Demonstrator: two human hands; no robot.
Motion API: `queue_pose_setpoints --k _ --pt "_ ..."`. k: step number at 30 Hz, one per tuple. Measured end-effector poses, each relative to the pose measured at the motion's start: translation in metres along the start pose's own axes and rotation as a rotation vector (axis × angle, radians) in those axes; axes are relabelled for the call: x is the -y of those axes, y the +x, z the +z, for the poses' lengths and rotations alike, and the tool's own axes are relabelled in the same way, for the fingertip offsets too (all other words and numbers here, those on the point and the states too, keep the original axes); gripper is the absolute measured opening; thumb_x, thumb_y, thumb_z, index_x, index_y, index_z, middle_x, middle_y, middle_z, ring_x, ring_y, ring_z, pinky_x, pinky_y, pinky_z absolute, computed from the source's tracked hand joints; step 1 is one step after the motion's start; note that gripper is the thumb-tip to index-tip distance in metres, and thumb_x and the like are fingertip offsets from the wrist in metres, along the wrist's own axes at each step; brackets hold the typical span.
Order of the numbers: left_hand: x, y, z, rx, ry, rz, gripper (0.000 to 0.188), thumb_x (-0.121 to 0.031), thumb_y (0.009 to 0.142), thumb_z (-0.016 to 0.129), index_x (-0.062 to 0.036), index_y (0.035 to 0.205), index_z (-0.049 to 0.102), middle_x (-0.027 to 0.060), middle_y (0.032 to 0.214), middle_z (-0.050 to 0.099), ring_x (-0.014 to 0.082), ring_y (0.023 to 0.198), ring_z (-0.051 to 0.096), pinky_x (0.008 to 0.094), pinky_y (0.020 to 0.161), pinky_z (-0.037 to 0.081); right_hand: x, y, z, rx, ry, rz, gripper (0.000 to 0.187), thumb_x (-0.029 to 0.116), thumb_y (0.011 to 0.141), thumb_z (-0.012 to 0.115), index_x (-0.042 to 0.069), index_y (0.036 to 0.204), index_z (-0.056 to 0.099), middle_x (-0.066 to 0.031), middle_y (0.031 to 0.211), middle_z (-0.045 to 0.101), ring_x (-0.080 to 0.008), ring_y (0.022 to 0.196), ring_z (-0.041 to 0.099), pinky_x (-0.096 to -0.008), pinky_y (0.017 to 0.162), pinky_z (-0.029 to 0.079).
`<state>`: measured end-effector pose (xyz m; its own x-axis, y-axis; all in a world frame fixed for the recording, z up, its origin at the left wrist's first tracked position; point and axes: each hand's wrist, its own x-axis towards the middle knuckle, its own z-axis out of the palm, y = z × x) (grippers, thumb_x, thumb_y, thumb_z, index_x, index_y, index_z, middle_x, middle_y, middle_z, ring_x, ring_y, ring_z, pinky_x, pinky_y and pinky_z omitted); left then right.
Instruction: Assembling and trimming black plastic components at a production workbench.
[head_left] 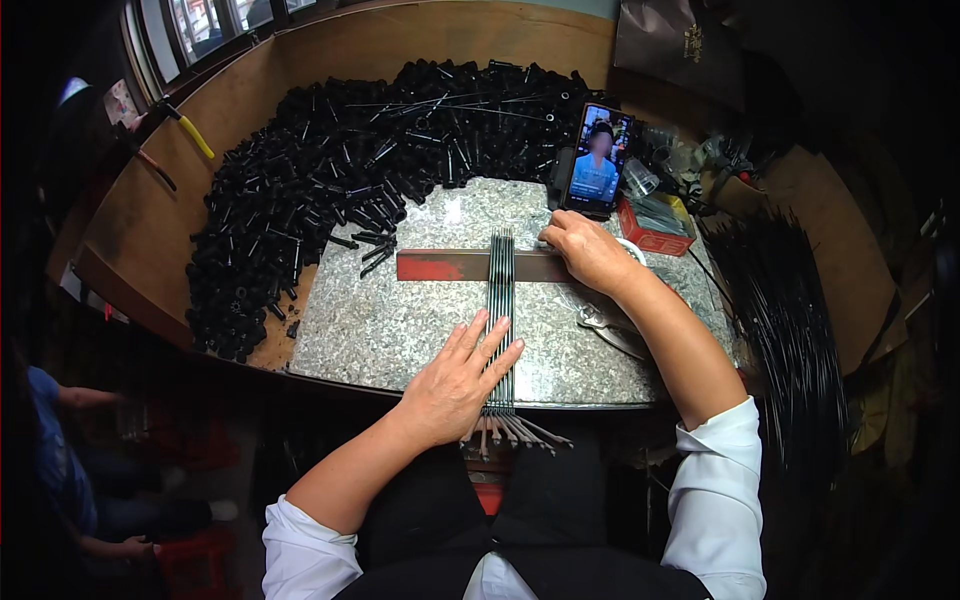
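A row of thin dark rods (502, 300) lies side by side on the granite slab, crossing a flat red-and-brown bar (430, 266). Their lower ends fan out past the slab's near edge. My left hand (455, 385) rests flat on the rods and beside them, fingers stretched out. Over the bar's right part, my right hand (590, 250) has its fingers curled together; what they hold, if anything, is hidden. A metal tool (595, 318), perhaps pliers, lies below my right forearm, partly covered by it.
A big heap of black plastic parts (280, 190) fills the back and left. A phone (598, 160) stands at the back right, beside a red box (657, 240) of thin pieces. Long black rods (790, 330) hang at right. A person (60, 450) sits at lower left.
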<state>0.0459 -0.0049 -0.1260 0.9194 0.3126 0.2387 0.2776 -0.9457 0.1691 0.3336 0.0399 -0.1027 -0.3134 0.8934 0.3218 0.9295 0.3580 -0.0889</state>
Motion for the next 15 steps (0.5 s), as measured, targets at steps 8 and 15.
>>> queue_pose_setpoints --k 8,15 --pt "-0.0002 -0.0002 -0.0003 -0.013 -0.037 -0.012 0.078 -0.016 0.071 0.069 -0.0031 0.14 0.036 0.0254 0.145 0.03 0.0433 0.137 0.025 0.0506 0.111 0.026 -0.001 0.0022 -0.0021 -0.036 -0.016 -0.035 0.02 0.001 0.078 0.056 0.002 0.096 0.064 -0.0121 0.089 0.055 -0.0294 0.091 0.057 -0.0384 0.075 0.049" --pt "0.0012 -0.001 -0.0011 0.003 -0.019 -0.007 0.079 -0.023 0.073 0.071 -0.0035 0.141 0.035 0.025 0.146 0.029 0.0432 0.137 0.024 0.0506 0.111 0.025 0.0015 0.0034 -0.0013 -0.015 -0.062 -0.076 0.02 0.002 0.079 0.056 0.002 0.098 0.063 -0.0118 0.091 0.055 -0.0292 0.091 0.057 -0.0389 0.075 0.049"
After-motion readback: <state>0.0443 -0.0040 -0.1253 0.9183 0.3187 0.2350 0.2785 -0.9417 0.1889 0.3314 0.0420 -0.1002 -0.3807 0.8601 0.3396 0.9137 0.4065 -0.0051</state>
